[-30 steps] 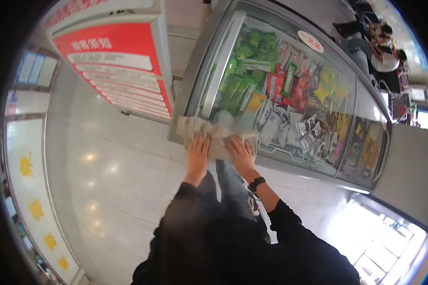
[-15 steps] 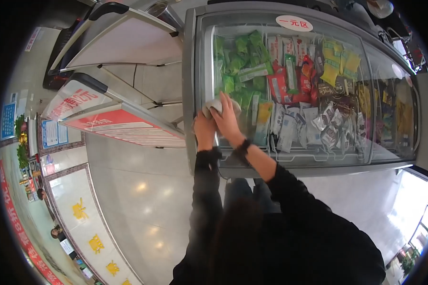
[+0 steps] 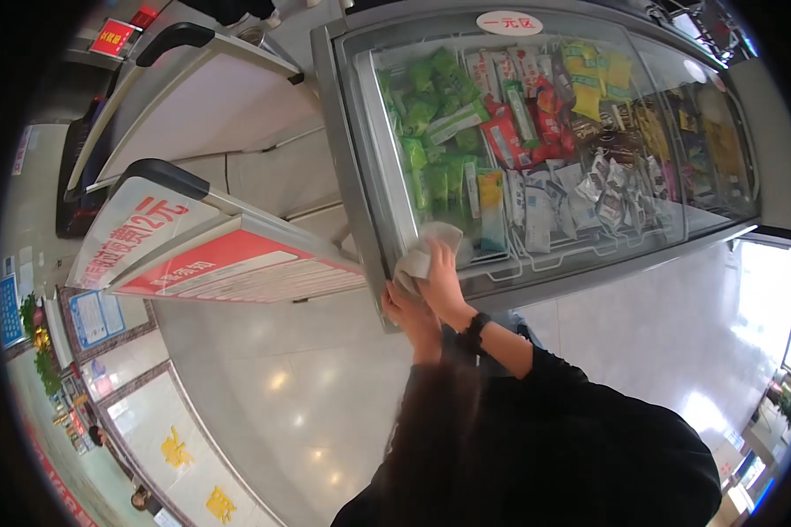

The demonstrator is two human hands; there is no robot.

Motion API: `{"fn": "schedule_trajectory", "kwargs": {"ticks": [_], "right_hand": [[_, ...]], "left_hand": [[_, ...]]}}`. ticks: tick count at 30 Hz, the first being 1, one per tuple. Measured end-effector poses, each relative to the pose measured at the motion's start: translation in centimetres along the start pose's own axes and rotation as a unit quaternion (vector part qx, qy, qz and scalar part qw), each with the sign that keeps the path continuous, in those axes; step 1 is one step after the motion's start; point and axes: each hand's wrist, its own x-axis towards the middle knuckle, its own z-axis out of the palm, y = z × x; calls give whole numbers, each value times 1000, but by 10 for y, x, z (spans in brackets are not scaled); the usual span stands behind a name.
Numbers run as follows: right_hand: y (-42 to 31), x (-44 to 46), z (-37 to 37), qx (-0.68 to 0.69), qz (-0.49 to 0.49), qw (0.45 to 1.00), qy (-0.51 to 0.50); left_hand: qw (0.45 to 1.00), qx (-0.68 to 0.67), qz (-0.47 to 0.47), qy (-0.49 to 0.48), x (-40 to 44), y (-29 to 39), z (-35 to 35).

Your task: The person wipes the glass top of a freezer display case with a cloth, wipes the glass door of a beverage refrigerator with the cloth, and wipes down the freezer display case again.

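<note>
A folded pale grey cloth [image 3: 438,243] is pressed on the near left corner of a chest freezer's glass lid [image 3: 536,158]. My right hand [image 3: 443,288], with a black band at the wrist, is closed on the cloth, fingers pointing up the lid. Just left of it and lower, my left hand [image 3: 413,318] is bent against the cloth's lower edge and the freezer's grey frame [image 3: 353,189]; its fingertips are partly hidden. Beneath the glass lie green packets [image 3: 439,180], red packets [image 3: 505,136] and white packets [image 3: 540,211] in wire baskets.
To the left stand two folding sign boards, one with a red and white panel [image 3: 237,263], the other with a blank face [image 3: 206,97]. An oval label [image 3: 509,23] is stuck on the far side of the freezer. Tiled floor [image 3: 290,378] lies below; a counter with yellow characters [image 3: 176,448] is lower left.
Both hands and the cloth have moved down along the lid's left side toward the near corner. The camera view has turned and shifted slightly.
</note>
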Motion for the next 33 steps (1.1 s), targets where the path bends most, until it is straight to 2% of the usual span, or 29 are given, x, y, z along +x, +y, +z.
{"fn": "schedule_trajectory", "kwargs": {"ticks": [3, 5, 9, 10, 15, 16, 19, 20, 23, 24, 27, 30, 31, 33], "right_hand": [[-17, 41, 20, -97, -13, 995, 1], [-17, 68, 39, -137, -6, 990, 17], [-40, 126, 17, -95, -11, 993, -63], [-36, 147, 20, -107, -35, 992, -60], [-53, 249, 29, -142, -19, 989, -47], [-55, 273, 28, -155, -25, 986, -49], [-63, 337, 32, -190, -36, 980, -41], [-63, 360, 35, -195, -46, 979, -29], [-67, 426, 36, -196, -25, 979, -50], [-69, 445, 38, -194, -1, 979, -64], [-74, 484, 42, -197, 47, 977, -74], [-62, 512, 60, -199, 76, 976, -43], [-73, 504, 51, -212, 78, 971, -73], [-76, 502, 48, -217, 73, 970, -83]], "left_hand": [[983, 77, 110, -128, 17, -61, 44], [976, 66, 157, -140, 49, -32, 35], [959, 94, 218, -152, 109, -3, 48], [962, 84, 211, -148, 128, 8, 51], [975, 52, 170, -134, 226, 39, 90], [980, 67, 164, -94, 245, 46, 101], [971, -27, 224, -74, 301, 68, 114], [988, 3, 133, -79, 316, 81, 121], [993, 91, 28, -73, 375, 93, 167], [991, 114, 47, -47, 393, 92, 182], [990, 108, 76, -53, 420, 120, 170], [991, -53, 84, -88, 447, 133, 163], [989, -70, 98, -84, 448, 133, 163], [993, -61, 47, -84, 451, 109, 190]]}}
